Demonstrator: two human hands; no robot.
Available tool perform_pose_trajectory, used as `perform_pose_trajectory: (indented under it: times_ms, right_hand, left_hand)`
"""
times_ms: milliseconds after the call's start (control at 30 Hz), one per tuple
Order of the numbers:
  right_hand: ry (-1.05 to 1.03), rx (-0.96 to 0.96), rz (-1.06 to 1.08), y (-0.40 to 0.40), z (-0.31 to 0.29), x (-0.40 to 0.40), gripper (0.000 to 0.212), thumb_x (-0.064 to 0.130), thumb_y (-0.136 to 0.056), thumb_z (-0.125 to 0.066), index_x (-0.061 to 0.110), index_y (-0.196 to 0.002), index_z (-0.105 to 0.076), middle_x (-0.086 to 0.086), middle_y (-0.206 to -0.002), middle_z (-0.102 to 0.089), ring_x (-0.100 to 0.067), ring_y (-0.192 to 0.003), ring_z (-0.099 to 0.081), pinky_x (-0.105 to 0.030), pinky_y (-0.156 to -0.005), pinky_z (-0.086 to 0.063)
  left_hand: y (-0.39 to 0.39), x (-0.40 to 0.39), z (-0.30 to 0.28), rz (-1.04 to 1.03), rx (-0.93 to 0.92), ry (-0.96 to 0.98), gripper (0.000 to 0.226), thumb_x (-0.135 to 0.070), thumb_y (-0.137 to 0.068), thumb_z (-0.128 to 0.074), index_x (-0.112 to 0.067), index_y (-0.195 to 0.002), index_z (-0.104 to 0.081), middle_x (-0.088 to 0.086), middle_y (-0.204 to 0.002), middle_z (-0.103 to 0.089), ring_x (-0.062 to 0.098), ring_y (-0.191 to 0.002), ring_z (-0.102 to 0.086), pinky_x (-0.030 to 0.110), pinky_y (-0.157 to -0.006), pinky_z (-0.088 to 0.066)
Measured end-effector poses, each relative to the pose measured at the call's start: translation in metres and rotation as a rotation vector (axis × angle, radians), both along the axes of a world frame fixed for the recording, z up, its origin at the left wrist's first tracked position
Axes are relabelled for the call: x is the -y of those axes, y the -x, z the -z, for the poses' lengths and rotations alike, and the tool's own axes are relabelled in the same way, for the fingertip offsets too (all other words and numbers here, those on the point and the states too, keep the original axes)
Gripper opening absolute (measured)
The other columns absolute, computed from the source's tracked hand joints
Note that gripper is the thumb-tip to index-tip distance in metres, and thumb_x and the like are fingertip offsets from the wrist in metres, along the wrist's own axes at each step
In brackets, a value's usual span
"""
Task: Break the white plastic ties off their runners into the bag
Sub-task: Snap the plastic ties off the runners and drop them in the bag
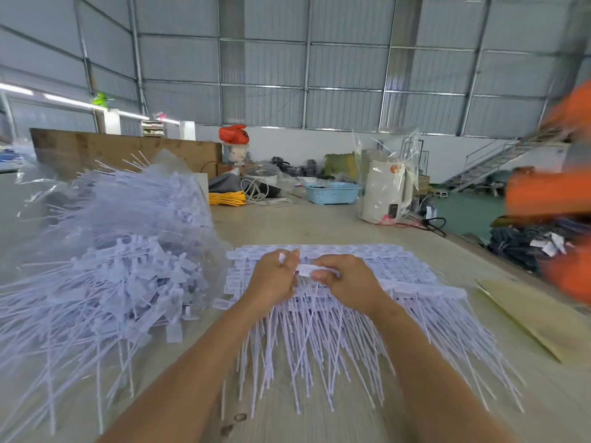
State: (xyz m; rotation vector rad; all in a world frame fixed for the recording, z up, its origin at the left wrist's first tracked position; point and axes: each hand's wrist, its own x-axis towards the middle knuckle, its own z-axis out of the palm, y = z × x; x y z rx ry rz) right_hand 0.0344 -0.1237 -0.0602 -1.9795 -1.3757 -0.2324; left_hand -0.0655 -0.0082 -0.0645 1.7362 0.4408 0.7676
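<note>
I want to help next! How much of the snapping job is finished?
Lots looks done: a big heap of loose ties fills the clear bag on the left. Right now the left hand and right hand pinch one white tie between them. Left to do: a whole stack of ties on their runners lies under the hands.

Shed interior: grey corrugated metal walls (pixel 348 59) on a steel frame, white lower wall. Long pale wooden table (pixel 303 225). At its far end: blue basket (pixel 332 192), yellow cable coil (pixel 227 198), white kettle (pixel 385 193) wrapped in plastic. Metal staircase (pixel 499 161) at right, green floor (pixel 467 212) below. Strip lights (pixel 64 99) at left.
</note>
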Motion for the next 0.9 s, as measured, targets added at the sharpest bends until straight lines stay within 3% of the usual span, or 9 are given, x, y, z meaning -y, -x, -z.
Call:
perform_pose_trajectory:
  times_ms: [133, 300, 367, 433, 500, 600, 733, 800, 900]
  right_hand:
    - [-0.044, -0.084, 0.023, -0.001, -0.002, 0.002, 0.022, 0.024, -0.087, -0.065, 0.015, -0.106, -0.072, -0.004, -0.107, -0.071, -0.020, -0.097, -0.065, -0.035, -0.088, -0.049]
    - [-0.020, -0.109, 0.061, -0.007, -0.002, 0.007, 0.020, 0.019, -0.087, -0.065, 0.015, -0.106, -0.072, -0.005, -0.100, -0.073, -0.019, -0.085, -0.064, -0.032, -0.082, -0.050]
    - [-0.055, -0.121, 0.140, -0.018, -0.005, 0.020, 0.018, 0.019, -0.089, -0.062, 0.010, -0.100, -0.074, -0.008, -0.084, -0.072, -0.012, -0.070, -0.060, -0.028, -0.070, -0.048]
    - [-0.232, -0.209, 0.067, -0.017, -0.014, 0.026, 0.017, 0.013, -0.090, -0.059, 0.009, -0.084, -0.074, -0.004, -0.058, -0.056, -0.003, -0.051, -0.042, -0.024, -0.056, -0.037]
    - [-0.314, -0.211, -0.023, -0.005, -0.025, 0.021, 0.017, 0.008, -0.092, -0.055, 0.003, -0.087, -0.070, 0.003, -0.059, -0.047, -0.002, -0.052, -0.039, -0.023, -0.055, -0.033]
    - [-0.204, -0.096, -0.096, 0.013, -0.030, 0.010, 0.018, 0.006, -0.094, -0.050, 0.003, -0.100, -0.067, 0.005, -0.068, -0.050, -0.014, -0.067, -0.045, -0.030, -0.065, -0.037]
    - [-0.116, -0.139, -0.105, 0.019, -0.031, 0.011, 0.032, 0.002, -0.094, -0.047, 0.015, -0.122, -0.053, -0.006, -0.090, -0.057, -0.026, -0.090, -0.056, -0.038, -0.083, -0.046]
    - [-0.095, -0.153, -0.147, 0.021, -0.032, 0.012, 0.038, -0.004, -0.091, -0.045, 0.015, -0.124, -0.045, -0.015, -0.092, -0.062, -0.030, -0.093, -0.060, -0.040, -0.086, -0.049]
    - [-0.101, -0.198, -0.179, 0.020, -0.031, 0.013, 0.045, -0.010, -0.087, -0.044, 0.014, -0.125, -0.040, -0.011, -0.091, -0.066, -0.018, -0.082, -0.062, -0.021, -0.079, -0.048]
  left_hand:
    - [0.000, 0.001, -0.006, 0.011, -0.076, 0.030, 0.040, -0.026, -0.099, -0.047, -0.016, -0.062, -0.039, -0.010, -0.035, -0.035, 0.006, -0.029, -0.031, 0.014, -0.034, -0.024]
    - [0.020, -0.009, -0.024, 0.264, -0.180, 0.249, 0.041, -0.030, -0.099, -0.046, -0.018, -0.060, -0.044, -0.009, -0.039, -0.029, 0.005, -0.028, -0.020, 0.011, -0.029, -0.015]
    - [0.030, -0.025, -0.031, 0.349, -0.083, 0.397, 0.046, -0.031, -0.098, -0.044, -0.019, -0.054, -0.046, -0.008, -0.039, -0.028, 0.004, -0.026, -0.019, 0.010, -0.027, -0.015]
    - [0.034, -0.037, -0.030, 0.339, 0.114, 0.563, 0.043, -0.031, -0.098, -0.041, -0.017, -0.058, -0.048, -0.007, -0.039, -0.031, 0.003, -0.025, -0.022, 0.010, -0.025, -0.016]
    - [0.030, -0.036, -0.022, 0.259, 0.232, 0.613, 0.035, -0.031, -0.101, -0.038, -0.014, -0.072, -0.048, -0.005, -0.043, -0.040, 0.003, -0.026, -0.025, 0.010, -0.026, -0.017]
    - [0.014, -0.021, -0.012, 0.213, 0.245, 0.579, 0.035, -0.039, -0.100, -0.037, -0.012, -0.084, -0.052, 0.002, -0.058, -0.047, 0.004, -0.032, -0.031, 0.014, -0.029, -0.024]
    - [0.001, 0.010, -0.013, 0.317, 0.158, 0.413, 0.054, -0.063, -0.082, -0.044, -0.012, -0.091, -0.059, 0.001, -0.062, -0.056, 0.008, -0.044, -0.042, 0.019, -0.039, -0.031]
    - [-0.003, 0.023, -0.011, 0.291, 0.153, 0.269, 0.054, -0.059, -0.083, -0.049, -0.008, -0.097, -0.060, 0.002, -0.068, -0.056, 0.008, -0.046, -0.045, 0.020, -0.042, -0.034]
    - [-0.005, 0.030, -0.008, 0.186, 0.184, 0.096, 0.028, -0.034, -0.095, -0.052, -0.007, -0.090, -0.054, 0.005, -0.068, -0.052, 0.008, -0.041, -0.044, 0.018, -0.040, -0.034]
